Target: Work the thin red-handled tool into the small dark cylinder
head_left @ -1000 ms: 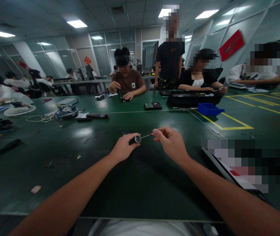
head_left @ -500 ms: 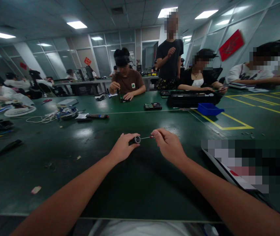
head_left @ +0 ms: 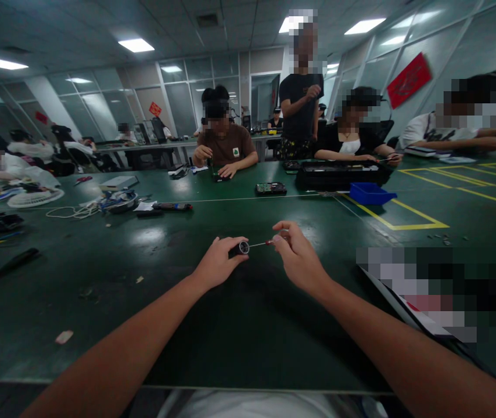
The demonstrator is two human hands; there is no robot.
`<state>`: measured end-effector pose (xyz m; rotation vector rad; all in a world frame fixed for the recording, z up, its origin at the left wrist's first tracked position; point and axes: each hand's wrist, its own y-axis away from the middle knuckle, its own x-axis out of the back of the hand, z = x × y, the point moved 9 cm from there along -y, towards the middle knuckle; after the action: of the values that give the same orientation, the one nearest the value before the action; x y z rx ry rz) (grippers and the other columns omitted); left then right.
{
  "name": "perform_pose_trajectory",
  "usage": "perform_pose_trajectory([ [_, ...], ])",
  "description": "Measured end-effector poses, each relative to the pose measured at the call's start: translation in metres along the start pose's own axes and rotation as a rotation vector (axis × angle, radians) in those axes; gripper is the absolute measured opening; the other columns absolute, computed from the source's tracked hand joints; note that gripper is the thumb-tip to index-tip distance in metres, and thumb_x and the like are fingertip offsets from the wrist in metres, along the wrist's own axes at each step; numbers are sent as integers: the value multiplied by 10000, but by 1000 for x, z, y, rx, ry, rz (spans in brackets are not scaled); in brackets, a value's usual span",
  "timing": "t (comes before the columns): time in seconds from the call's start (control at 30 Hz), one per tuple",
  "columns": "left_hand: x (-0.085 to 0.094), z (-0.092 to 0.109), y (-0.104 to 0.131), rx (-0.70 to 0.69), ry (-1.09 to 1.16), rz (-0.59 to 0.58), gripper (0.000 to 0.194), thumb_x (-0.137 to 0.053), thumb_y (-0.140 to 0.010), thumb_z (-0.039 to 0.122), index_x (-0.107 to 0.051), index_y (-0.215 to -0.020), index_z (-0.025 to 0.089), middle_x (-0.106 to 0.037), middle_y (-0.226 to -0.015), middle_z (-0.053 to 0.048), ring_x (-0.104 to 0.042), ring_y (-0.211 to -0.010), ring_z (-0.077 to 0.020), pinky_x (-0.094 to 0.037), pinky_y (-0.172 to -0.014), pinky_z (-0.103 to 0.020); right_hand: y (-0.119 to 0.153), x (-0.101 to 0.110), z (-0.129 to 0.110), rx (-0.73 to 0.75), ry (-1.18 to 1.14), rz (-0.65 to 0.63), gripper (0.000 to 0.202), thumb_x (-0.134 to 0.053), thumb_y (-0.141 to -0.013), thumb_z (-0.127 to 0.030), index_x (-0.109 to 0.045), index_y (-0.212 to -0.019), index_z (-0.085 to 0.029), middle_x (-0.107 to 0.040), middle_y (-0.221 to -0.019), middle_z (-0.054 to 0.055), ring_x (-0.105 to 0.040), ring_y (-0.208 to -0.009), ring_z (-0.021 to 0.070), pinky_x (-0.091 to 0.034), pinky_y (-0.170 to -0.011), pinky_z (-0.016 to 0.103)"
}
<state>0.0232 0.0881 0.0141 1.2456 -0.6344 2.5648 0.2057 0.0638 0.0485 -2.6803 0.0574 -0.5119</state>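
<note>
- Your left hand (head_left: 218,264) is clamped on the black tube (head_left: 242,248), over the table (head_left: 239,337).
- The driver (head_left: 269,242) points at the tube's round end; I can't tell if its tip goes in.
- Your right hand (head_left: 304,261) pinches the driver, one finger lifted, so your grip looks light.

On a green table (head_left: 121,249), a blue bin (head_left: 369,194) just in front of a long black case (head_left: 337,178). To the left, a circuit board unit (head_left: 270,188), a dark pen-shaped tool (head_left: 173,206) and tangled cables (head_left: 118,201). Across the table, a seated person in a brown shirt (head_left: 228,142); behind, a standing person in dark clothes (head_left: 301,110). At upper right, a red poster (head_left: 409,80).
</note>
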Motion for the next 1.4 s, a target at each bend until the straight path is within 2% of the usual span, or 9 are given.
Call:
perform_pose_trajectory([
  [0.17, 1, 7, 0, -56, 22, 7, 390, -680, -906, 295, -634, -1293, 268, -696, -1196, -54, -619, -1124, -253, -369, -1124, -508, -7, -3, 15, -77, -272, 35, 264, -570, -891, -471, -625, -933, -217, -659, -813, 41, -638, -751, 200, -526, -744, 377],
  [0.3, 0, 13, 0, -94, 32, -11, 389, -685, -903, 266, -636, -1289, 252, -688, -1202, -60, -611, -1132, -244, -404, -1089, -459, -10, -7, 47, -303, -518, 64, 317, -573, -872, -549, -581, -822, -236, -590, -687, 15, -593, -619, 193, -566, -693, 419],
  [0.4, 1, 14, 0, -89, 35, -12, 384, -681, -909, 268, -636, -1289, 246, -686, -1203, -65, -609, -1130, -245, -408, -1080, -456, -12, -1, 53, -307, -526, 119, 310, -580, -871, -548, -579, -840, -239, -594, -718, 18, -595, -636, 188, -577, -687, 404],
  [0.5, 1, 13, 0, -90, 45, -8, 388, -680, -910, 268, -632, -1295, 241, -685, -1203, -66, -610, -1125, -243, -408, -1076, -454, -13, 7, 45, -227, -461, 168, 299, -594, -872, -530, -595, -880, -231, -635, -787, 33, -619, -691, 184, -565, -687, 374],
  [0.73, 0, 11, 1, -91, 44, 1, 407, -686, -908, 315, -635, -1308, 262, -695, -1206, -56, -621, -1101, -243, -456, -1000, -412, -10, 2, 29, -121, -292, 106, 287, -545, -920, -498, -604, -902, -218, -658, -771, 29, -629, -682, 182, -525, -680, 359],
  [0.9, 0, 8, 1, -53, 52, -4, 408, -688, -904, 327, -641, -1304, 266, -698, -1226, -46, -627, -1124, -249, -459, -1014, -414, -7, 4, 11, -64, -200, 59, 281, -555, -926, -473, -642, -903, -207, -690, -771, 40, -654, -697, 189, -524, -690, 355],
  [1.03, 1, 9, 1, -36, 63, -2, 369, -675, -909, 328, -656, -1273, 274, -709, -1211, -31, -642, -1112, -248, -471, -1003, -404, -6, 10, -3, -19, -78, 82, 273, -588, -911, -468, -667, -838, -218, -693, -690, 30, -645, -640, 186, -504, -637, 336],
  [1.2, 2, 10, 1, -39, 53, 2, 384, -669, -912, 346, -647, -1289, 276, -709, -1209, -33, -640, -1109, -253, -474, -1001, -412, -4, 17, -6, 12, -53, 155, 273, -546, -940, -460, -641, -850, -221, -715, -719, 39, -655, -649, 187, -503, -638, 337],
  [1.4, 2, 9, 0, -60, 37, 18, 392, -695, -896, 317, -655, -1283, 268, -704, -1199, -45, -633, -1106, -247, -470, -1005, -404, -3, 12, -4, 27, -44, 107, 271, -529, -948, -456, -632, -855, -224, -717, -737, 43, -659, -654, 189, -501, -637, 338],
])
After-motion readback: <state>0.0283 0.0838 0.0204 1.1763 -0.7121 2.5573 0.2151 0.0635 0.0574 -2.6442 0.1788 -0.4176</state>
